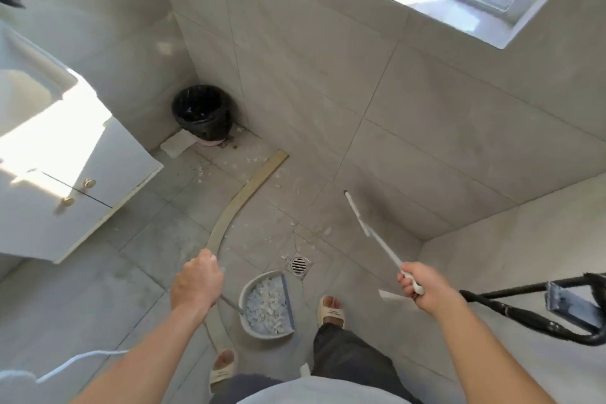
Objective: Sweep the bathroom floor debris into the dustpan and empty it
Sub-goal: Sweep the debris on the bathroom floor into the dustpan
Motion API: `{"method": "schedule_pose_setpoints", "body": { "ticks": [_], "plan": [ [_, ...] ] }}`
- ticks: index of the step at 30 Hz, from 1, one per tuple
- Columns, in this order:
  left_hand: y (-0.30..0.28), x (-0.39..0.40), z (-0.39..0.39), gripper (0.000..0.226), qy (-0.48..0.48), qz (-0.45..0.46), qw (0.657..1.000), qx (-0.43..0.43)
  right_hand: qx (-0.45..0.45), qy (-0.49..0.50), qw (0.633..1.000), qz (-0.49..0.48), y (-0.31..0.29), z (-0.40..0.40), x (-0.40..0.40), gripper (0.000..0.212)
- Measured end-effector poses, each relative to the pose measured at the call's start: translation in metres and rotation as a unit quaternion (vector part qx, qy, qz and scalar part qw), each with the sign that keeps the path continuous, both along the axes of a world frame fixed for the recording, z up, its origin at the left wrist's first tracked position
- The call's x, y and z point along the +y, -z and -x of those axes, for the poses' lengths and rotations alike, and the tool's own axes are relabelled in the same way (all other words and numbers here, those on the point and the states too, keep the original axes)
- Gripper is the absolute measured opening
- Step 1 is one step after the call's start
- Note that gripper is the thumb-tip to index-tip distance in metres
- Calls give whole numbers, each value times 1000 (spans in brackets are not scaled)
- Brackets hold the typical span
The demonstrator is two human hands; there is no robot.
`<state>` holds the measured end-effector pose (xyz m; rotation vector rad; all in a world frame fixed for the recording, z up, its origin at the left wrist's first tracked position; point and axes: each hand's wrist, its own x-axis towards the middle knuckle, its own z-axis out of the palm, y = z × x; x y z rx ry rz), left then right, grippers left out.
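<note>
The dustpan (pixel 267 305) sits on the floor tiles (pixel 141 259) between the person's feet and the drain (pixel 299 265), filled with white debris (pixel 266 303) (more scraps lie scattered toward the bin (pixel 201 113) in the corner). The left hand (pixel 196 284) grips its thin handle. The right hand (pixel 423 289) clasps the white broom handle (pixel 373 234), lifted off the floor.

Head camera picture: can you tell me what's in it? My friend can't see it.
A person stands on a grey tiled bathroom floor, left hand gripping the handle of a dustpan full of white debris, right hand holding a white broom stick. More white bits lie near a black-lined bin in the corner.
</note>
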<state>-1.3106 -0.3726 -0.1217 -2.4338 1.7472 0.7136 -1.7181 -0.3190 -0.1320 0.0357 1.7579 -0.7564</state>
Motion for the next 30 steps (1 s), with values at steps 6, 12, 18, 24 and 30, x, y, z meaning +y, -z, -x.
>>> {"method": "schedule_pose_setpoints", "body": {
  "ticks": [6, 12, 18, 24, 30],
  "plan": [
    [-6, 31, 3, 27, -115, 10, 993, 1, 63, -50, 996, -40, 29, 71, -61, 17],
    [-14, 62, 19, 30, -249, 30, 968, 6, 76, -129, 983, -103, 83, 38, -45, 10],
    [-4, 66, 35, 31, -279, 25, 960, 7, 134, -234, 955, -125, 73, -15, -19, 9],
    [5, 65, 23, 29, -289, 26, 957, -6, 97, -252, 955, -125, 49, -26, -37, 11],
    [8, 66, 9, 28, -286, 44, 957, -17, 37, -206, 976, -65, 13, -4, -74, 9]
  ]
}}
